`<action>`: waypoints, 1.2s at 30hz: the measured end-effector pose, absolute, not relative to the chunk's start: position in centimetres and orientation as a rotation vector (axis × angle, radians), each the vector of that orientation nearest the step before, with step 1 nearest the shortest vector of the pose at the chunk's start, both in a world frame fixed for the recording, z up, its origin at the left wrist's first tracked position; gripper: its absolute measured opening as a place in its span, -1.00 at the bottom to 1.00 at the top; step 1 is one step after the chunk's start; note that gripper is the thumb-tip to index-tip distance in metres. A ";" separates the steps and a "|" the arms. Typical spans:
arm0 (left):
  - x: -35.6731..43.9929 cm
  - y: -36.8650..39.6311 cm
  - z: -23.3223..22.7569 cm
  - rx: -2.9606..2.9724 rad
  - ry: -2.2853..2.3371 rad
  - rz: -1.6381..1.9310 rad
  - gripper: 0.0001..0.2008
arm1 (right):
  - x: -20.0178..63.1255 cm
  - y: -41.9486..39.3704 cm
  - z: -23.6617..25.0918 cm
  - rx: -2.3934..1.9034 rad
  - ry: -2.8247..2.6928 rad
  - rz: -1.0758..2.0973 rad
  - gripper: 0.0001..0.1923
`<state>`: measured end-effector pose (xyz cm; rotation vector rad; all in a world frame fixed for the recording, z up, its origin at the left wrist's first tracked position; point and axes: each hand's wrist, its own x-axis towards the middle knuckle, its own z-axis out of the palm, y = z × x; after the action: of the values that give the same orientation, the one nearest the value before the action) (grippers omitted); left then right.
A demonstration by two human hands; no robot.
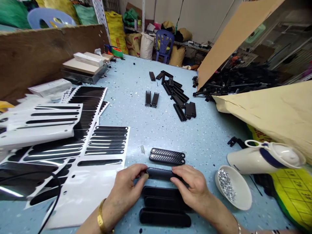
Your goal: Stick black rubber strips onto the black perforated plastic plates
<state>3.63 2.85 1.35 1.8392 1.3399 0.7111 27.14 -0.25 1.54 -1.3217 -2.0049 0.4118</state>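
A long black plastic strip (159, 173) lies across the near table edge, and both hands grip it. My left hand (129, 185) pinches its left end; my right hand (190, 185) covers its right end. Just beyond it lie two black perforated strips (167, 156) side by side. Below the hands sit three smooth black strips (164, 208) in a stack-like row. A white sheet of black sticker strips (106, 143) lies to the left of the hands.
A small white bowl of silver screws (232, 188) stands right of my right hand, beside a tipped white jug (265, 157). More sticker sheets (48, 123) cover the left. Black parts (177, 96) lie scattered mid-table, with cardboard (268, 107) and boxes (84, 66) further off.
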 end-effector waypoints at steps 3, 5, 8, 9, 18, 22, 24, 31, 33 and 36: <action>3.7 2.9 1.5 1.832 1.340 0.715 -0.83 | 27.1 -0.2 1.4 -1.332 -2.014 0.419 -0.84; 3.8 3.0 1.5 1.827 1.341 0.706 -0.83 | 27.0 -0.2 1.5 -1.339 -2.015 0.421 -0.84; 3.8 3.0 1.6 1.825 1.344 0.699 -0.83 | 27.0 -0.1 1.4 -1.342 -2.029 0.426 -0.85; 3.8 2.9 1.6 1.826 1.344 0.698 -0.83 | 27.0 -0.1 1.4 -1.342 -2.038 0.423 -0.85; 3.4 2.8 1.1 1.880 1.426 0.770 -0.76 | 27.0 -0.1 1.0 -1.314 -2.025 0.425 -0.86; 3.3 2.9 0.9 2.000 1.285 0.823 -0.77 | 26.8 0.0 1.3 -1.328 -1.987 0.431 -0.88; 3.4 3.1 0.9 2.071 1.219 0.831 -0.79 | 26.8 0.1 1.4 -1.330 -1.968 0.432 -0.89; 3.3 3.4 0.8 2.227 1.132 0.944 -0.80 | 26.9 0.4 1.1 -1.322 -1.870 0.539 -0.88; 3.2 3.4 0.7 2.248 1.115 0.957 -0.81 | 27.0 0.4 1.1 -1.317 -1.847 0.588 -0.87; 3.3 3.5 0.6 2.271 1.117 0.961 -0.82 | 27.2 0.5 1.3 -1.325 -1.817 0.664 -0.84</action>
<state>3.26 3.53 0.61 2.2710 1.1170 0.9611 27.15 0.49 1.28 -1.3249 -1.8170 0.6636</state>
